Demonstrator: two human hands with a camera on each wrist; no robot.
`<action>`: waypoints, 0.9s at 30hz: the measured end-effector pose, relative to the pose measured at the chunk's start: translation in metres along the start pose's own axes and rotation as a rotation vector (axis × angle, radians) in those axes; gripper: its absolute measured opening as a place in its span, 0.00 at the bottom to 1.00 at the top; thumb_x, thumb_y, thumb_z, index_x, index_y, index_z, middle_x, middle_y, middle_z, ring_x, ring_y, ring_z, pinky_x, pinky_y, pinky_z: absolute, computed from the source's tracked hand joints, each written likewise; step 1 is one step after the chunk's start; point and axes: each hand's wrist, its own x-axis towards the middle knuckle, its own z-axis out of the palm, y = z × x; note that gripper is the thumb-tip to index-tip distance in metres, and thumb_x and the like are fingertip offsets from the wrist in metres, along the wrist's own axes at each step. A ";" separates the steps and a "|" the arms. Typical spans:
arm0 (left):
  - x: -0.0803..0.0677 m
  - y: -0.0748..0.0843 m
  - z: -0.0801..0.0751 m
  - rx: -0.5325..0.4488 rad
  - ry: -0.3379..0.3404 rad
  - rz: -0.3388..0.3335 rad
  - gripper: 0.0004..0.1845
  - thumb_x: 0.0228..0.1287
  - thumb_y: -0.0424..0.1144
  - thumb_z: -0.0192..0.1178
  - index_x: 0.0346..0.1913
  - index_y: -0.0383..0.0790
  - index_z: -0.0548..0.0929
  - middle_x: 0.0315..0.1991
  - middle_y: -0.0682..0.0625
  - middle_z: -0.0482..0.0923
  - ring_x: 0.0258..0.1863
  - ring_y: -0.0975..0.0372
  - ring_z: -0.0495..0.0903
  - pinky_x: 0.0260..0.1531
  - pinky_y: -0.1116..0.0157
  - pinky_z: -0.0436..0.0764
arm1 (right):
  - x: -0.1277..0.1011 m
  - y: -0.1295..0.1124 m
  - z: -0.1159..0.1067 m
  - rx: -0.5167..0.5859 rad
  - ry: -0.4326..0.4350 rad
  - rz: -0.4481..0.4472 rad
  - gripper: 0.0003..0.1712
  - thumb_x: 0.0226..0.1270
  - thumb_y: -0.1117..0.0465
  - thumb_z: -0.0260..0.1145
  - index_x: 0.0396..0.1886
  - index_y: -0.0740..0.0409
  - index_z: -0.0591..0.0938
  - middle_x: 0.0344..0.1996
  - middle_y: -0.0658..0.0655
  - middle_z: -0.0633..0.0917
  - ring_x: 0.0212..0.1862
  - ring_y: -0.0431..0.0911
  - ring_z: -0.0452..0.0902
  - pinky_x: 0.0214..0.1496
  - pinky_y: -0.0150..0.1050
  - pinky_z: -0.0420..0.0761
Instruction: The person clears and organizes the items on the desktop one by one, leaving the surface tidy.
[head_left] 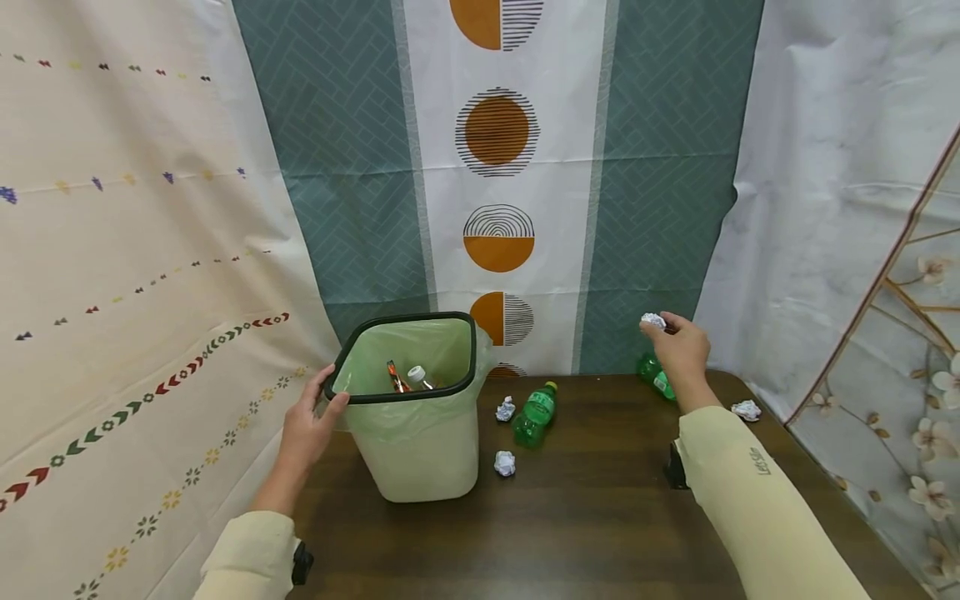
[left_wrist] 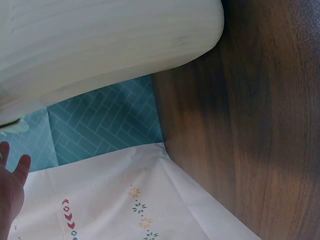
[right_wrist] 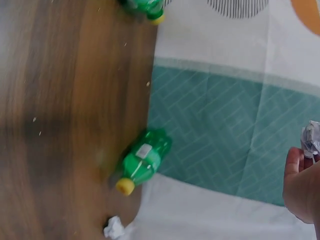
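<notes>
One paper ball [head_left: 653,321] pinched in right hand [head_left: 682,350] fingertips.

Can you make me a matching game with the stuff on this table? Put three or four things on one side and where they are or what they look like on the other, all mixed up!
Things:
1. Bin
2. Paper ball
3. Green bottle
4. Left hand

Places or states:
A. Lying on its side on the table
B. Pinched in the fingers of the right hand, held up above the table
C. Holding the black rim
D. Standing upright, lined with a pale green bag

Right pairs: 1-D, 2-B, 3-A, 4-C
</notes>
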 end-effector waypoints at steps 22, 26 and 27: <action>0.001 -0.004 0.004 -0.015 0.028 0.000 0.31 0.72 0.48 0.54 0.74 0.42 0.65 0.70 0.31 0.64 0.69 0.40 0.63 0.64 0.40 0.62 | -0.031 -0.057 0.052 0.135 -0.027 -0.095 0.30 0.67 0.53 0.69 0.65 0.62 0.78 0.55 0.64 0.82 0.56 0.54 0.77 0.58 0.48 0.77; 0.000 -0.003 0.004 -0.020 0.012 -0.006 0.32 0.72 0.49 0.54 0.75 0.43 0.64 0.70 0.31 0.64 0.70 0.40 0.63 0.64 0.40 0.62 | -0.038 -0.063 0.060 0.168 -0.021 -0.104 0.30 0.67 0.51 0.69 0.63 0.62 0.79 0.55 0.63 0.82 0.55 0.54 0.77 0.58 0.49 0.77; -0.001 -0.002 0.003 -0.022 0.009 -0.008 0.32 0.72 0.49 0.54 0.75 0.43 0.64 0.70 0.31 0.64 0.70 0.40 0.62 0.64 0.40 0.62 | -0.039 -0.064 0.063 0.172 -0.018 -0.104 0.30 0.66 0.50 0.70 0.62 0.62 0.80 0.54 0.63 0.82 0.55 0.54 0.77 0.57 0.49 0.77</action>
